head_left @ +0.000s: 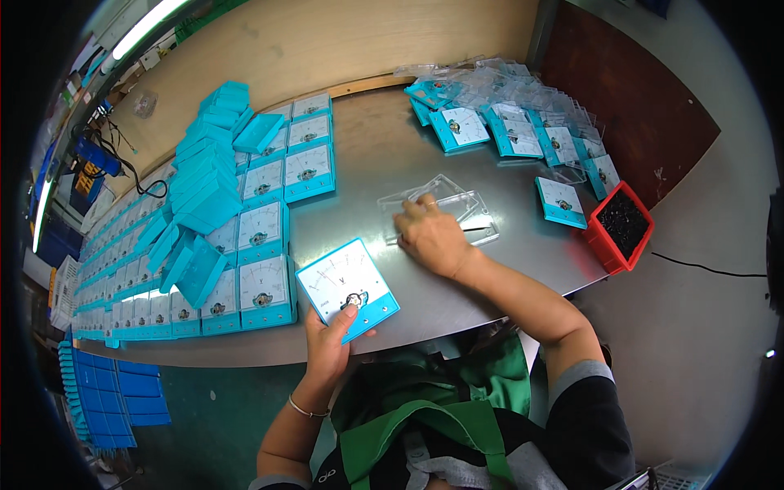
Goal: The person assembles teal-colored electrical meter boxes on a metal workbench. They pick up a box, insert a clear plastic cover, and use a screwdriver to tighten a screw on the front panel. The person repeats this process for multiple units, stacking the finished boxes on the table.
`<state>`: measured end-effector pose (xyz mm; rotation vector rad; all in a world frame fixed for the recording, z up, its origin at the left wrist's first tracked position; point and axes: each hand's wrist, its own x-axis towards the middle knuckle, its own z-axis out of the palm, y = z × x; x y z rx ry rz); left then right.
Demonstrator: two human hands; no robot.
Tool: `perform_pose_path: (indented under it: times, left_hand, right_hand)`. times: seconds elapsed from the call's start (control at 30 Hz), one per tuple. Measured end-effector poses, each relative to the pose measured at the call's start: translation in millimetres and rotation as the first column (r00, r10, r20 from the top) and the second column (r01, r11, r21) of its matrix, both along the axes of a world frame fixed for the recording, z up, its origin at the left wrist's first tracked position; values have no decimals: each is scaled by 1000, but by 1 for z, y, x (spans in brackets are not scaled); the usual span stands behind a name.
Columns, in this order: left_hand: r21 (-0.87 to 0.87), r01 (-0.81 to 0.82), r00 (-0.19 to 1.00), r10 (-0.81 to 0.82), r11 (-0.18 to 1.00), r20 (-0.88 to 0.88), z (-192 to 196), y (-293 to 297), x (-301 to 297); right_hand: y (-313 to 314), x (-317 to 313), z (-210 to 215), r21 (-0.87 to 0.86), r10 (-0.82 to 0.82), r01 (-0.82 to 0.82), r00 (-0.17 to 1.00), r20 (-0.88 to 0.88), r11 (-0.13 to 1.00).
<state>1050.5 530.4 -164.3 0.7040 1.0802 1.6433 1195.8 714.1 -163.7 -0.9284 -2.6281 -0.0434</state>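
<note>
My left hand point(331, 339) holds a square blue panel meter point(347, 286) by its near edge, thumb on the white dial face close to the black knob. The meter lies tilted at the front edge of the grey metal table point(392, 155). My right hand point(433, 237) rests palm down on clear plastic covers point(445, 200) lying flat in the middle of the table, fingers spread over them.
Rows of finished blue meters point(269, 220) and stacked blue housings point(208, 163) fill the left side. More meters and clear covers point(506, 106) are heaped at the far right. A red bin of small black screws point(622, 224) sits at the right edge. Blue parts point(114, 396) lie below left.
</note>
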Motion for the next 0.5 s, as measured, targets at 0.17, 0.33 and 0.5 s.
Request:
perform_pose_path:
  times: [0.17, 0.33, 0.5]
  left_hand:
    - [18, 6, 998, -5, 1000, -62, 10, -7, -16]
    - [-26, 321, 910, -316, 947, -267, 8, 25, -20]
    - [-105, 442, 870, -454, 891, -193, 0, 62, 7]
  right_hand:
    - [-45, 22, 7, -112, 511, -511, 859, -28, 852]
    - [-23, 77, -3, -6, 637, -642, 761, -127, 766]
    - [-23, 114, 33, 37, 317, -315, 941, -116, 948]
